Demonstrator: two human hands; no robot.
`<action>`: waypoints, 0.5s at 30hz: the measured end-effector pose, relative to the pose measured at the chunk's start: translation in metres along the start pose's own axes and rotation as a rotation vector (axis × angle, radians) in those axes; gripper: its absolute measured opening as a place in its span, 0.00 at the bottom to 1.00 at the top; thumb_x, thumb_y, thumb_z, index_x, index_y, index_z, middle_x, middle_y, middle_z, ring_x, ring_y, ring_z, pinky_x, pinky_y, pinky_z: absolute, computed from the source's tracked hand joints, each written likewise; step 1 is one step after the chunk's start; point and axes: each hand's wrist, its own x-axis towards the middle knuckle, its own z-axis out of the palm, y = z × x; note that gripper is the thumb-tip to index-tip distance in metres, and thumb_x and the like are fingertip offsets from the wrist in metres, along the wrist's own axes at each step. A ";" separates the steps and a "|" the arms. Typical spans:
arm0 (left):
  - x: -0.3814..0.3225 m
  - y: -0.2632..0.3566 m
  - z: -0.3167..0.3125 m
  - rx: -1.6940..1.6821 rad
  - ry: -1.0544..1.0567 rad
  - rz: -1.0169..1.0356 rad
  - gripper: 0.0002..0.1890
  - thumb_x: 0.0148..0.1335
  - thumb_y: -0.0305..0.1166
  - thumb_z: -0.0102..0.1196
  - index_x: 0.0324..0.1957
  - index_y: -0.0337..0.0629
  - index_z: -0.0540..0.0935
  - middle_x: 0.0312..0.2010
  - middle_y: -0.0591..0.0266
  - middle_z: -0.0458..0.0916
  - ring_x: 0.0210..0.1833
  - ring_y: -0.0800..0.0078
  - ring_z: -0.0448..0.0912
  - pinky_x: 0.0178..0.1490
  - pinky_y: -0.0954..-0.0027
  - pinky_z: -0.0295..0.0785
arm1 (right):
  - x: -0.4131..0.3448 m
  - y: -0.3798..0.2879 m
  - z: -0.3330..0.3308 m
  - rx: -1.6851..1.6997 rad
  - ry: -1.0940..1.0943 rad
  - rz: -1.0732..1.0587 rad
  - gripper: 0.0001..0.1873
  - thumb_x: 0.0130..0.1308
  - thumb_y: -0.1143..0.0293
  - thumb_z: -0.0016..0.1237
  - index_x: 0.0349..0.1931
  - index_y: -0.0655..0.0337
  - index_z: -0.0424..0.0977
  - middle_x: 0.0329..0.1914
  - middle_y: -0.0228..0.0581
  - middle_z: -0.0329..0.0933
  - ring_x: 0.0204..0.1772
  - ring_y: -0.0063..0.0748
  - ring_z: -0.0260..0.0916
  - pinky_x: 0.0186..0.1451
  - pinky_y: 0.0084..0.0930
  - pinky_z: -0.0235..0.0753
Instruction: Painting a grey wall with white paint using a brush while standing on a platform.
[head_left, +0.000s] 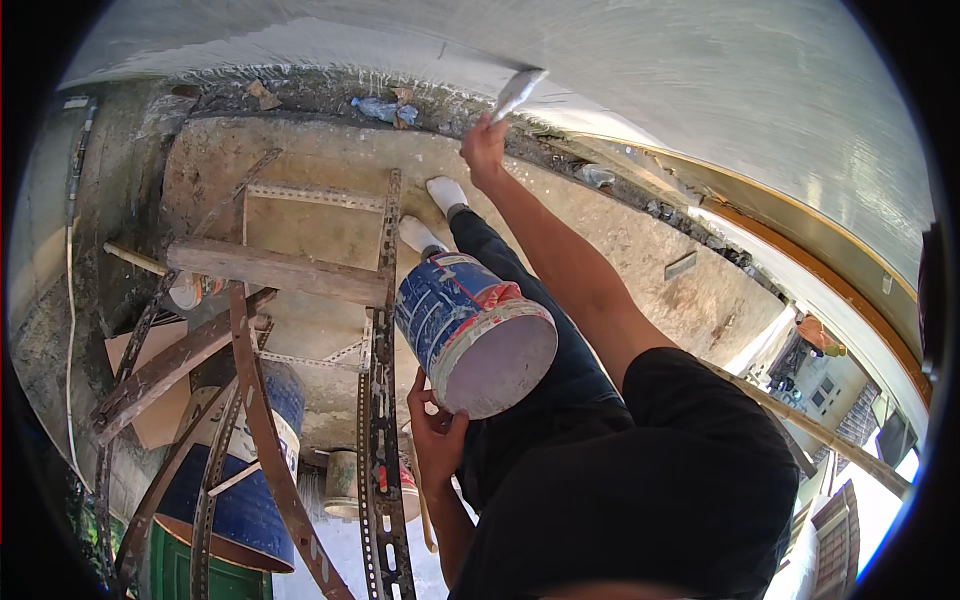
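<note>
My right hand (486, 146) grips the handle of a paint-coated flat brush (517, 94), its bristle end against the pale grey wall (637, 67). A lighter, whiter band runs along the wall's lower edge. In front of my body is a blue plastic bucket (457, 307), smeared with white paint, with a red rag or wrapper near its rim. A pale, greyish-lilac surface shows at its mouth. My left hand (437, 431) holds the bucket at the rim, thumb and fingers bent on it. The underside of the bucket is hidden.
Perforated metal scaffold bars (388, 345) and a wooden plank (277, 266) stand on the left. Below lie a blue drum (225, 495), small pails (343, 484) and a cardboard sheet (161, 397). Debris and a crumpled plastic bottle (379, 109) lie in the gutter at the wall's foot.
</note>
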 end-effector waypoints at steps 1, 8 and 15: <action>0.002 0.002 0.002 0.010 -0.015 0.005 0.23 0.52 0.14 0.51 0.50 0.35 0.60 0.71 0.47 0.45 0.60 0.51 0.71 0.56 0.61 0.75 | -0.004 -0.013 0.020 0.006 -0.046 -0.032 0.19 0.73 0.55 0.29 0.45 0.65 0.55 0.38 0.65 0.71 0.43 0.63 0.71 0.46 0.48 0.67; 0.004 0.000 -0.001 0.047 -0.025 -0.018 0.23 0.52 0.15 0.53 0.49 0.36 0.60 0.71 0.47 0.46 0.59 0.51 0.72 0.55 0.61 0.76 | -0.052 -0.062 0.084 -0.079 -0.212 -0.246 0.18 0.73 0.55 0.30 0.44 0.64 0.53 0.33 0.68 0.72 0.40 0.71 0.70 0.42 0.55 0.65; 0.006 -0.002 -0.003 0.001 -0.014 -0.013 0.22 0.52 0.15 0.53 0.47 0.36 0.60 0.71 0.47 0.45 0.60 0.51 0.71 0.57 0.61 0.75 | -0.007 -0.007 -0.008 -0.168 -0.140 -0.348 0.18 0.71 0.55 0.35 0.41 0.63 0.60 0.30 0.60 0.72 0.37 0.62 0.72 0.39 0.49 0.67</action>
